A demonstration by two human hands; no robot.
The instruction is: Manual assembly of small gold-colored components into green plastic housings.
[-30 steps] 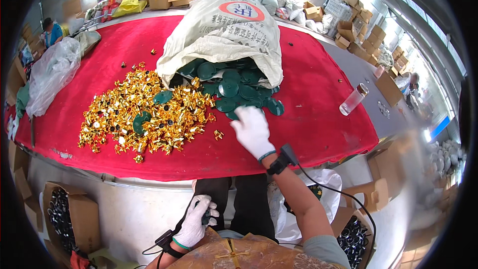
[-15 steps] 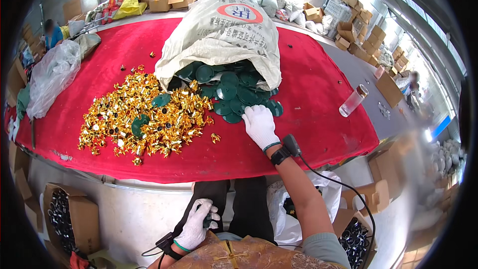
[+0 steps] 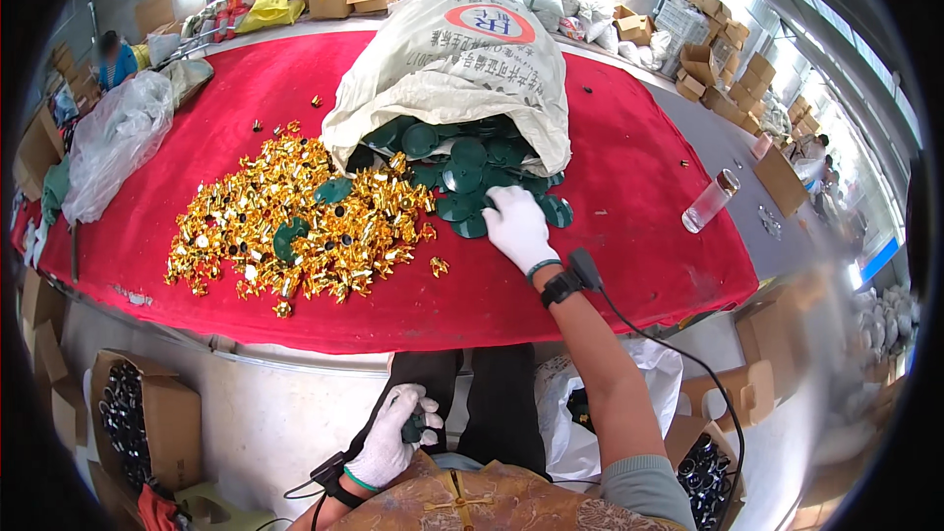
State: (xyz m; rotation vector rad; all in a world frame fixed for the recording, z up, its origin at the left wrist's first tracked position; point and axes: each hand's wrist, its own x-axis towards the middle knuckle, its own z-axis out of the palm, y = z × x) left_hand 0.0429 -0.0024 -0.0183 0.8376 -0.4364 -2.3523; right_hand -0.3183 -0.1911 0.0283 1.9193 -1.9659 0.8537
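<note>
A heap of dark green plastic discs (image 3: 466, 177) spills from the mouth of a large woven sack (image 3: 447, 79) onto a red-covered table (image 3: 639, 275). At the heap's near edge is my right hand (image 3: 518, 228), in a white knitted glove; its fingers are curled down against the discs, and the fingertips are partly hidden. Low over my lap, my gloved left hand (image 3: 388, 438) is closed around a dark green piece (image 3: 413, 428) that shows between the fingers. Small shiny gold fittings (image 3: 295, 216) lie piled left of the discs, with two green discs among them.
A clear bottle (image 3: 710, 202) stands to the right on the table. Clear plastic sheeting (image 3: 123, 143) lies at the left. Below are boxes of black parts (image 3: 123, 423) and a white bag (image 3: 580, 433). A cable runs from my right wrist. Other people are in the background.
My right hand has moved slightly farther onto the disc heap, toward the sack. My left hand stays over my lap around the green piece. The whole view has shifted a little.
</note>
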